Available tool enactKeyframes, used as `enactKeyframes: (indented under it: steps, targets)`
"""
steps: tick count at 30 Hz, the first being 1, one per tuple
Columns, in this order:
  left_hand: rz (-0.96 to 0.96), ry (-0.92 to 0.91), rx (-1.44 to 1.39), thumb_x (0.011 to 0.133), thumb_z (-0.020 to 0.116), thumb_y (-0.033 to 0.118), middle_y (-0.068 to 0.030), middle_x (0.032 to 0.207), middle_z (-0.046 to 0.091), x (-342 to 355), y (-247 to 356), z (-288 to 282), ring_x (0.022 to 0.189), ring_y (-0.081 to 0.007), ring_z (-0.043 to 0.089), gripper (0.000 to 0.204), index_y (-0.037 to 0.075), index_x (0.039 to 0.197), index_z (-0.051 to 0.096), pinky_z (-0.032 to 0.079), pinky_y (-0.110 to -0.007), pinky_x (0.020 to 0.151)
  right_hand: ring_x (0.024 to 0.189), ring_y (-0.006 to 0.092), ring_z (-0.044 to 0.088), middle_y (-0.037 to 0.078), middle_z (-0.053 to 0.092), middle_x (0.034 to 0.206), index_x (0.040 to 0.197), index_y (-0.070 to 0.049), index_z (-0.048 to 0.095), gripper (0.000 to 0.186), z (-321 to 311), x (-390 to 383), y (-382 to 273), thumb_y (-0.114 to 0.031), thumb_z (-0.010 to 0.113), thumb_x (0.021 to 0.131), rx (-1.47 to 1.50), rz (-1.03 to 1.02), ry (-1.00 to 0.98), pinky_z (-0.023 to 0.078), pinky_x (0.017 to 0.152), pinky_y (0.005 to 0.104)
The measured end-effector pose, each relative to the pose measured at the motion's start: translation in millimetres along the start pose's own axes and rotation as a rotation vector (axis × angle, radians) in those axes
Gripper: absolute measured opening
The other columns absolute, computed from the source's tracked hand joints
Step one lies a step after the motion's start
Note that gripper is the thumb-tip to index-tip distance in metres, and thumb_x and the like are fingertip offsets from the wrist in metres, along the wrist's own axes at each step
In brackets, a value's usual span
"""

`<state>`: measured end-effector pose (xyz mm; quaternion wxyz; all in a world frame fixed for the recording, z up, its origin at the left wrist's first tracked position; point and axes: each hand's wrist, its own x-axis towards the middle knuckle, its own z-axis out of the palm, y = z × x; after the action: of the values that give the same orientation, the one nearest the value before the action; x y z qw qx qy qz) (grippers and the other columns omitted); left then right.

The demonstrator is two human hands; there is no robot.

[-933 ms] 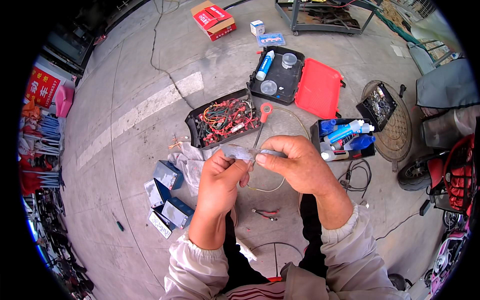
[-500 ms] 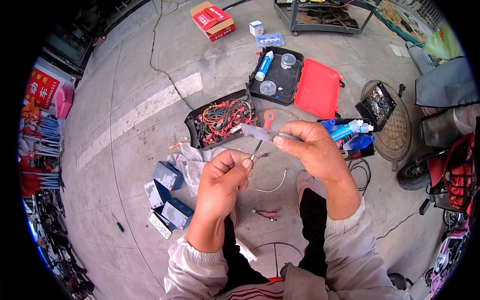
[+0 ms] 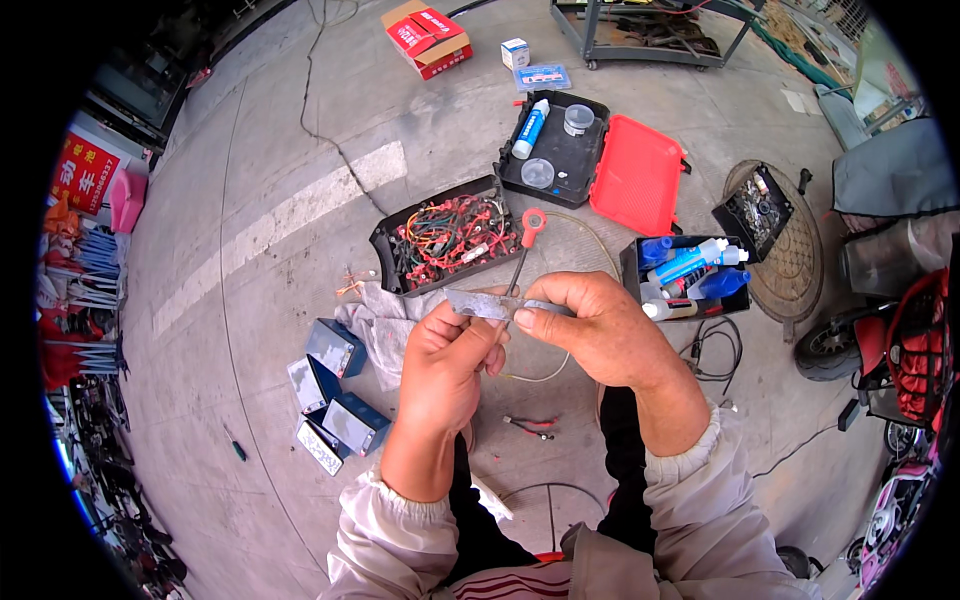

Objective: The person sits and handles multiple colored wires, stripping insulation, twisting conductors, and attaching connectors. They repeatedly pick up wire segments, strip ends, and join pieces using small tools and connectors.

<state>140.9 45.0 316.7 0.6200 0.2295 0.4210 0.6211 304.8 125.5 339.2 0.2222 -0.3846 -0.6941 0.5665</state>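
My left hand [image 3: 447, 365] is closed around a thin dark cable [image 3: 519, 272], which rises from my fingers to a red ring-shaped end [image 3: 533, 226]. Between thumb and fingers my right hand [image 3: 600, 325] pinches a flat grey blade [image 3: 480, 304]. The blade lies across the cable just above my left fingertips, and its left end overlaps the left hand. A pale wire [image 3: 545, 374] curves below and behind my hands. Beyond them, a black tray [image 3: 385, 245] holds a tangle of red, green and black wires.
An open black case [image 3: 550, 185] with a red lid [image 3: 635, 175] lies ahead. To the right stands a box [image 3: 632, 270] of blue and white tubes. Blue battery-like blocks [image 3: 352, 425] and a grey cloth [image 3: 390, 330] sit at left; short cables [image 3: 530, 428] lie near my feet.
My right hand has moved left and slightly down, carrying the blade toward my left hand and across the cable. The red ring-shaped end has shifted slightly up. My left hand has barely moved.
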Motion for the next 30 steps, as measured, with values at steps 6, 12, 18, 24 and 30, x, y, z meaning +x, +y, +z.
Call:
enactKeyframes:
  steps: [6,12,18,24,30]
  targets:
    - [0.007,0.010,0.003,0.093,0.057,0.004,-0.0029,0.079,0.061,-0.9,0.2,2.1,0.058,-0.0071,0.047,0.021,0.000,0.113,0.063,0.037,-0.023,0.053,0.064,0.0062,0.044,-0.002,0.051,0.065,0.086,0.002,0.065,0.018,1.5,0.5,-0.1,-0.016,0.066,0.087,0.024,0.048,-0.053,0.038,0.056,0.0267]
    - [-0.017,-0.033,-0.073,0.091,0.057,0.002,-0.0029,0.076,0.060,-0.6,3.3,1.7,0.055,-0.0058,0.041,0.022,0.000,0.111,0.064,0.032,-0.023,0.051,0.064,0.0068,0.046,0.000,0.052,0.065,0.086,0.002,0.066,0.019,-0.5,0.0,-1.1,-0.017,0.067,0.086,0.014,0.040,-0.039,0.038,0.057,0.0273]
    - [-0.063,-0.017,-0.121,0.089,0.057,0.000,-0.0034,0.075,0.061,-1.7,3.2,2.5,0.055,-0.0056,0.041,0.017,0.001,0.105,0.065,0.031,-0.022,0.050,0.060,0.0167,0.058,0.009,0.064,0.068,0.086,-0.003,0.070,0.022,-5.5,-1.3,-3.9,-0.024,0.068,0.083,0.006,0.062,-0.019,0.044,0.058,0.0325]
    - [-0.088,0.005,-0.127,0.089,0.058,0.001,-0.0035,0.074,0.061,-2.0,4.5,3.4,0.056,-0.0058,0.042,0.011,0.002,0.097,0.065,0.031,-0.022,0.050,0.061,0.0174,0.059,0.010,0.064,0.068,0.087,-0.002,0.070,0.022,-5.3,0.0,-2.7,-0.024,0.069,0.082,0.010,0.047,0.003,0.045,0.059,0.0333]
    - [-0.110,0.002,-0.145,0.089,0.058,0.002,-0.0042,0.073,0.060,-1.0,6.4,3.8,0.055,-0.0060,0.042,0.009,0.002,0.095,0.065,0.031,-0.022,0.050,0.061,0.0176,0.058,0.011,0.064,0.069,0.088,-0.002,0.069,0.022,-5.9,1.5,1.3,-0.023,0.069,0.082,0.038,0.041,0.001,0.045,0.059,0.0330]
